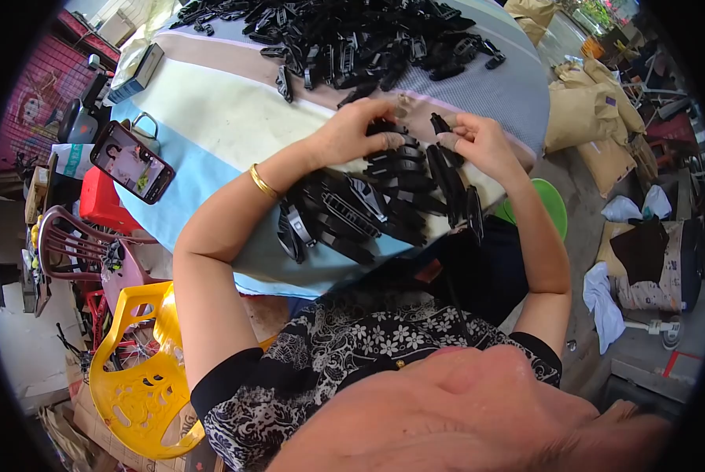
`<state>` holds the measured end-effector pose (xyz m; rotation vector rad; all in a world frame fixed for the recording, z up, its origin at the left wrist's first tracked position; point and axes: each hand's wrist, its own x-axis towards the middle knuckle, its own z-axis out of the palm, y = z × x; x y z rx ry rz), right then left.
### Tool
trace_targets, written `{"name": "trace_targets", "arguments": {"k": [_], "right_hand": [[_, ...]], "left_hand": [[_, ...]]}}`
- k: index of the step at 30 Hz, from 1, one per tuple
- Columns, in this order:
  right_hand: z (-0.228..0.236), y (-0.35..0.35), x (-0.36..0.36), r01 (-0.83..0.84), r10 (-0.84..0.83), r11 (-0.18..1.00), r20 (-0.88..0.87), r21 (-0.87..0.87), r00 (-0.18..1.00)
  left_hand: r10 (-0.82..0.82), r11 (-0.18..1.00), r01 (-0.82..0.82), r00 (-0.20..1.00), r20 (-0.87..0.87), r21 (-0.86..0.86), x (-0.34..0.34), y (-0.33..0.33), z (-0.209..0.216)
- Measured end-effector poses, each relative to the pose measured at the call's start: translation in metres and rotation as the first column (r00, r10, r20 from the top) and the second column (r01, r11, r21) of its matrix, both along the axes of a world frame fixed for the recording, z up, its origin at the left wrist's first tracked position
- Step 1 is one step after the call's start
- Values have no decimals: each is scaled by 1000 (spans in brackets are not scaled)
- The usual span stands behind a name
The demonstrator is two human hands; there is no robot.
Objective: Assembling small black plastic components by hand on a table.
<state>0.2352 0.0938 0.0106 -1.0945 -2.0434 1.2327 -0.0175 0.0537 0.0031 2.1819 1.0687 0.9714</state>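
Over the striped cloth on the table, both my hands are at a row of long black plastic clips, which look like hair clips. The thumb and fingers of my left hand curl closed round a black clip at the row's far end; the fingers partly hide it. Beige coverings wrap some of its fingertips. To the right, my right hand pinches the upper end of another black clip between thumb and fingers. More clips lie side by side nearer my body, below my left wrist.
A big heap of black clips covers the table's far side. At the left edge stand a phone, a glass mug and a tissue box. A yellow chair, green basin and brown sacks surround the table.
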Motion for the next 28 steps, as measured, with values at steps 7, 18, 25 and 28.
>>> {"name": "trace_targets", "arguments": {"k": [7,18,25,28], "right_hand": [[-10,18,36,-8,-49,966,-214,-260,976],[-40,13,30,-120,80,989,-376,-84,923],[-20,-18,-36,-261,260,853,66,452,963],[-16,-18,-35,-389,359,821,151,417,921]], "left_hand": [[-68,897,104,993,98,-430,-8,10,6],[114,992,-124,971,-211,-32,-42,-87,9],[195,968,-189,980,22,-165,3,-66,7],[280,960,-278,955,-98,31,7,-56,-11]]}}
